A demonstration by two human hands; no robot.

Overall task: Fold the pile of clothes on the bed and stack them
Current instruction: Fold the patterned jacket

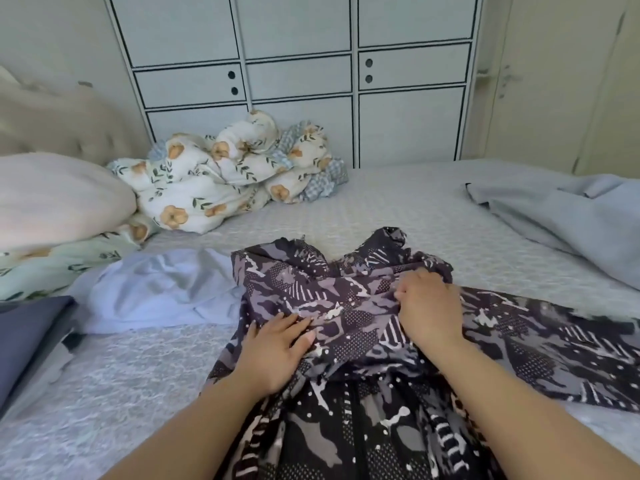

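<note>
From the head camera, the dark grey-and-black patterned cotton dress (363,327) lay spread on the pale quilted bed (398,209). My left grip (277,351) pressed flat on it, fingers straight; my right grip (427,303) curled, pinching a fold of its fabric.

A dark grey-and-white patterned dress (363,327) lies spread, partly bunched, on the bed (398,209).

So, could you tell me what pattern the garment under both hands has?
The garment has an abstract black, grey and white print, in the head view.
</note>
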